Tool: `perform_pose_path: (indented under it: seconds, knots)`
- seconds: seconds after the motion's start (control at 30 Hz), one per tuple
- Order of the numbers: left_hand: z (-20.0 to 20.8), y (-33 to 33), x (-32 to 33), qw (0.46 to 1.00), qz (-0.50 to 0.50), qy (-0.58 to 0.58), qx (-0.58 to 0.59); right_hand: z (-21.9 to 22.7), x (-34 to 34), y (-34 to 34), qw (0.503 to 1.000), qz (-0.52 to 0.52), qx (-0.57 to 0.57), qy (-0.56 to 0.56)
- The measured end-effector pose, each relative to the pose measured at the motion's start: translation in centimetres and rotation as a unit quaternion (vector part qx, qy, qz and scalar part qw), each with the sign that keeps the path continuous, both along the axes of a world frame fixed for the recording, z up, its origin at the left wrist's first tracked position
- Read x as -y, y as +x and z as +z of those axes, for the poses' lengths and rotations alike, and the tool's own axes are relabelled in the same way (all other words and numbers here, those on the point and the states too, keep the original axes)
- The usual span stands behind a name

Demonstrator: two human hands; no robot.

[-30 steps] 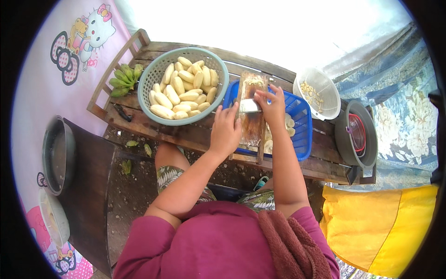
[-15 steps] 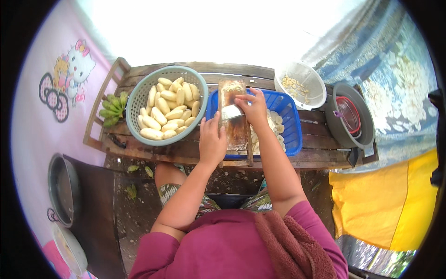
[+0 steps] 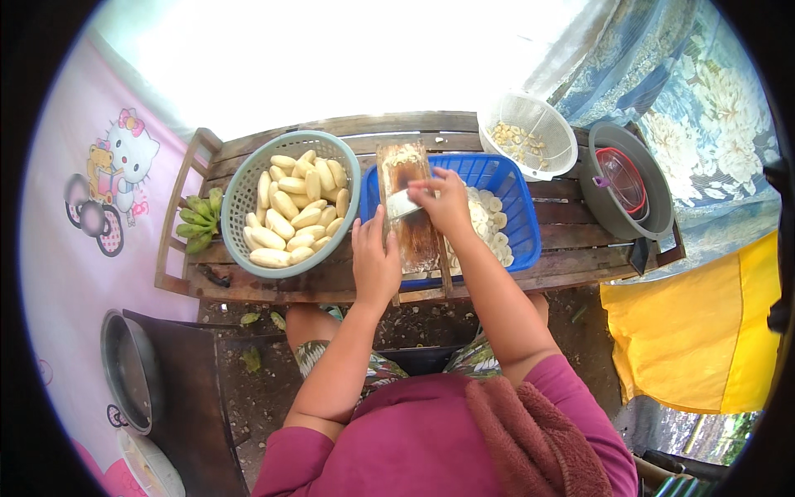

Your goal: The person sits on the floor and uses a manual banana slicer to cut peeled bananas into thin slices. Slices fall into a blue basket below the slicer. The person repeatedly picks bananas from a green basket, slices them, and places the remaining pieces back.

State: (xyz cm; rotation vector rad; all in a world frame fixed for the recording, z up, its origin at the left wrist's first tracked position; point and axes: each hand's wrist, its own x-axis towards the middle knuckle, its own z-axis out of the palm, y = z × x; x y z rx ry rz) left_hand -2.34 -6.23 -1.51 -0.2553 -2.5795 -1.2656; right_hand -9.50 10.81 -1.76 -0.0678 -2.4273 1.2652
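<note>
Wooden worktop [image 3: 571, 248] outdoors. Slicer board [image 3: 411, 217] lies across blue basket [image 3: 520, 217]: left hand [image 3: 374, 263] flat, steadying its edge; right hand [image 3: 443, 201] pinching a banana piece on it. Slices [image 3: 487, 225] cover part of the basket; many peeled bananas [image 3: 291, 209] remain left of the board.

We see a bright daytime picture. The light comes from the top, where the far background is so white that nothing shows in it. The wooden bench [image 3: 530, 261] and the peeled bananas [image 3: 294, 211] look clear and sharp. Our right hand [image 3: 447, 201] is a little soft at the fingertips. Under the bench the ground [image 3: 265, 373] is dark with shade. The pink cloth [image 3: 91, 207] on our left looks washed out and pale. The picture is round, with a black ring around it. Straight boards bend near the rim, and things at the edges look squashed and a bit fuzzy.
</note>
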Motion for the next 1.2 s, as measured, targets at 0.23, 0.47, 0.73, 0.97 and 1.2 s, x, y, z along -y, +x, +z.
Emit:
perform_pose_path:
  seconds: [0.23, 0.47, 0.73, 0.97, 1.2]
  knots:
    - [0.2, 0.0, 0.1, 1.000, -0.003, 0.000, 0.002, -0.2, 0.1, 4.1, 0.991, 0.063, 0.010, -0.117]
    - [-0.1, 0.0, -0.1, 1.000, 0.000, 0.011, -0.004, -0.1, 0.3, 4.3, 0.993, 0.033, -0.012, -0.117]
    - [0.3, 0.0, 0.1, 1.000, -0.009, 0.012, 0.009, 1.2, -0.1, 2.4, 0.976, 0.074, 0.094, -0.180]
    - [-0.2, -0.1, 0.2, 1.000, -0.012, 0.005, -0.012, -0.1, 0.2, 6.0, 0.989, 0.062, 0.043, -0.126]
    - [0.1, 0.1, 0.1, 1.000, -0.001, 0.017, 0.012, 0.9, 0.0, -1.5, 0.982, -0.022, 0.087, -0.167]
